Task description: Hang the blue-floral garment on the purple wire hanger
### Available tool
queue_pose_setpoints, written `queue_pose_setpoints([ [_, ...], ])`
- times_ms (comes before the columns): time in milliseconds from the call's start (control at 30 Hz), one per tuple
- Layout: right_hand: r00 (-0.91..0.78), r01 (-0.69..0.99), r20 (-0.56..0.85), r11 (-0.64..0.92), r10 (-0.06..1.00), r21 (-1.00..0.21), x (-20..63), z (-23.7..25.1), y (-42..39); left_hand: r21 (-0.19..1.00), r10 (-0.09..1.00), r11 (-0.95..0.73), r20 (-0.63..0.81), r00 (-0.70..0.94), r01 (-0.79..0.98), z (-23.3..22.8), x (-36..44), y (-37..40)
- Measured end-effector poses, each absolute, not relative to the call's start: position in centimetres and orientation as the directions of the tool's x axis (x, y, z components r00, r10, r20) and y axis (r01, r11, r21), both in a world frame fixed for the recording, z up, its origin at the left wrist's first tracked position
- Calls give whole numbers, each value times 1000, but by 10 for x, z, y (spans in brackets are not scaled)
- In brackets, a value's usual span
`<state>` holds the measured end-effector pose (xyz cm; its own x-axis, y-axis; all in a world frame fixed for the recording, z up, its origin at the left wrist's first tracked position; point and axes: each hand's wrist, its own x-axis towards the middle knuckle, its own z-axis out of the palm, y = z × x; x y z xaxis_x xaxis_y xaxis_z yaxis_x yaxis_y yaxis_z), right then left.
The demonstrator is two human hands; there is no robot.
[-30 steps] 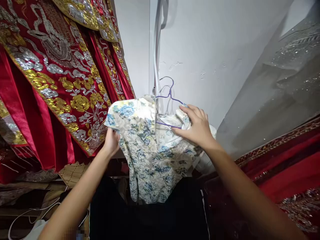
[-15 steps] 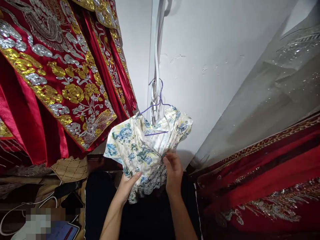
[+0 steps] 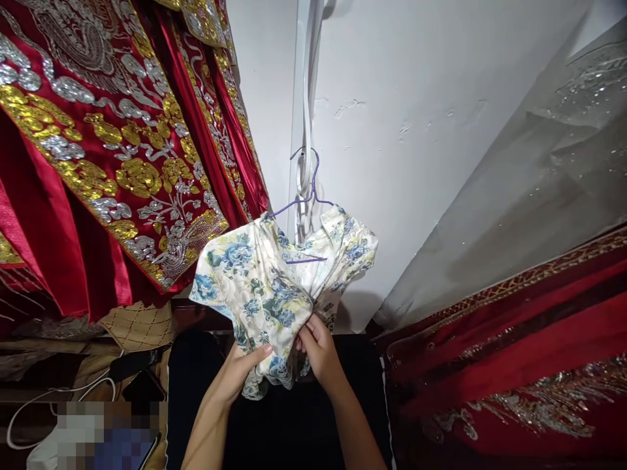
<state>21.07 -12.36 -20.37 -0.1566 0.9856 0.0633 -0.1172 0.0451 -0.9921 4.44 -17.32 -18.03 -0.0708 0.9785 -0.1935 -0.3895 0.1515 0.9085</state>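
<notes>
A small short-sleeved floral blouse point(image 3: 274, 294), cream with blue flowers, hangs on a purple wire hanger point(image 3: 313, 186). The hanger's hook sits at a white strap point(image 3: 304, 98) running down the wall. My left hand point(image 3: 240, 369) grips the blouse's lower left side, thumb on the front and the other fingers hidden behind the cloth. With bent fingers my right hand point(image 3: 317, 349) pinches the edge of the front opening, below the crossing of the neckline. Part of the right front panel is hidden behind that hand.
Red garments with gold and silver sequins point(image 3: 142, 176) hang close on the left. Sheer, glittery covering point(image 3: 490, 215) and red beaded cloth point(image 3: 519, 352) fill the right. At lower left are a white cable point(image 3: 19, 418) and a dark pouch point(image 3: 134, 362). Behind is a white wall point(image 3: 416, 78).
My right hand has moved down and left and now pinches the front edge of the blouse. The left front panel is spread wider over the right one. My left hand keeps its hold.
</notes>
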Motion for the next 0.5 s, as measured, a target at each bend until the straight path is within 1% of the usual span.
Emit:
queue_pose_setpoints([
  [67,-178,-107,67,48,982,-993,213,-200,-126,902,977,163,-204,-64,-399,-179,42,-174],
  [167,-166,-121,68,48,984,-991,215,-195,-127,900,971,190,-232,-61,-392,-178,38,-176],
  [233,-164,-149,46,22,985,-989,215,-193,-127,903,972,193,-228,-49,-385,-177,37,-177],
  [367,-212,-168,-14,-51,977,-984,213,-194,-127,905,980,169,-196,-32,-390,-176,35,-178],
  [500,-197,-187,-20,-58,980,-981,211,-196,-126,899,970,195,-236,-57,-393,-174,34,-178],
])
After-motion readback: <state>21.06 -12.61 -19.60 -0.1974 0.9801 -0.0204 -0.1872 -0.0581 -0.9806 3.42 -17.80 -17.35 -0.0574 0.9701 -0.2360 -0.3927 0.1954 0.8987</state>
